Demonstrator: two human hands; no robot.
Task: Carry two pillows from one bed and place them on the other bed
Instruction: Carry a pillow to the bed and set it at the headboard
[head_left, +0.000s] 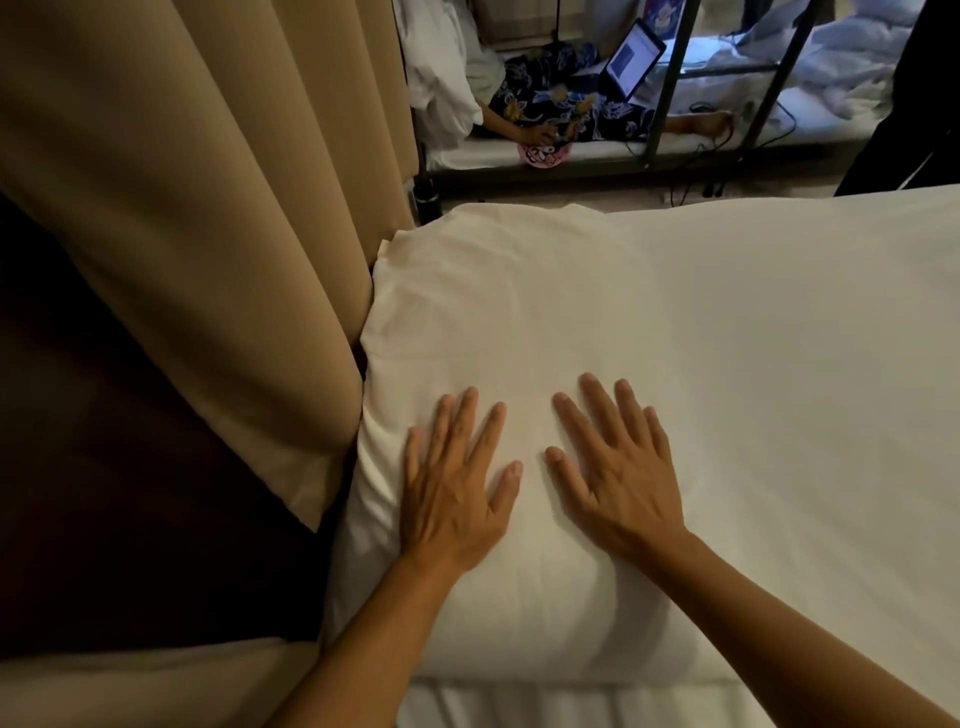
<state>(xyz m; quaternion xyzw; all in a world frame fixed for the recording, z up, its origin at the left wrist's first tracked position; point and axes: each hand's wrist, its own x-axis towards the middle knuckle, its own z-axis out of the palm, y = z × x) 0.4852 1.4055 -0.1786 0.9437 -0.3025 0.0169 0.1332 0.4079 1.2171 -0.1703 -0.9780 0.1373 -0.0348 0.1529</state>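
Note:
A white pillow (498, 332) lies lengthwise along the left side of a white bed (805, 389), its left edge pressed against a beige curtain. My left hand (457, 483) rests flat on the near half of the pillow, fingers spread. My right hand (618, 467) lies flat beside it on the same pillow, fingers also spread. Neither hand grips anything. I cannot tell whether a second pillow sits under or beyond this one.
A beige curtain (218, 218) hangs at the left over a dark panel (104, 467). Across a narrow floor gap stands a bunk bed with a metal frame (670, 88), where a person in a floral garment lies with an open laptop (631, 60). Cables trail on the floor.

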